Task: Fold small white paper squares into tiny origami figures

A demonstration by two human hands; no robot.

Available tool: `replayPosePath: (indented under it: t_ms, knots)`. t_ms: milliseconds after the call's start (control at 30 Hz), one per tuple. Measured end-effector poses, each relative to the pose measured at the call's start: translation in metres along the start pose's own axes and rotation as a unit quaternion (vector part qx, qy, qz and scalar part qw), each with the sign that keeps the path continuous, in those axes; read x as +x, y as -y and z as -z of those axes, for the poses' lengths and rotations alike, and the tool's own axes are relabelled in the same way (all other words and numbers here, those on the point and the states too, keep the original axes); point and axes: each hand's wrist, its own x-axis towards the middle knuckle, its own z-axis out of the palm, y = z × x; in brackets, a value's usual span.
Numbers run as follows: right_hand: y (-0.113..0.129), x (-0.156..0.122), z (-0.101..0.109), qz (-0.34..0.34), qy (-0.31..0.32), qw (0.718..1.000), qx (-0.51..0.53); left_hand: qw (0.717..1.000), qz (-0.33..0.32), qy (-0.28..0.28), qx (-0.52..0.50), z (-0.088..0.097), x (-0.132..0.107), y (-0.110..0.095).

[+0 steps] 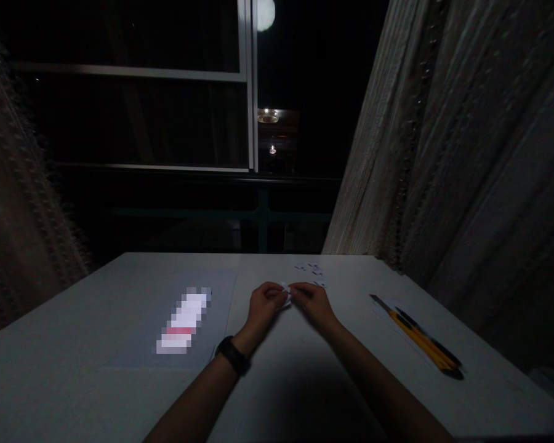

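A small piece of white paper (285, 298) is pinched between my two hands over the middle of the white table. My left hand (264, 303), with a dark watch on the wrist, grips its left side. On the other side, the fingers of my right hand (313, 301) are closed on the same paper. The fingers partly cover it, so its exact shape is hard to make out. Just beyond my right hand lie several small white paper pieces (317, 273) with dark marks on them.
Left on the white table (268, 394) lies a large pale sheet (133, 344) with a bright, blurred-out rectangle (184, 320) on it. A yellow utility knife (418, 335) and a dark slim tool beside it lie at right. Curtains (364, 154) frame a dark window behind.
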Motion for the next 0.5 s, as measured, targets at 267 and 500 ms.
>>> replayPosePath:
  t_ms: [267, 500]
  knots:
    - [0.0004, -0.0007, -0.0015, 0.005, 0.007, 1.0, -0.002, 0.999, 0.027, -0.004, -0.042, 0.0019, 0.0021, 0.0003]
    - [0.0006, -0.0006, -0.001, 0.001, 0.005, 1.0, 0.002, 0.998, 0.034, 0.002, -0.043, 0.0014, 0.0015, -0.0031]
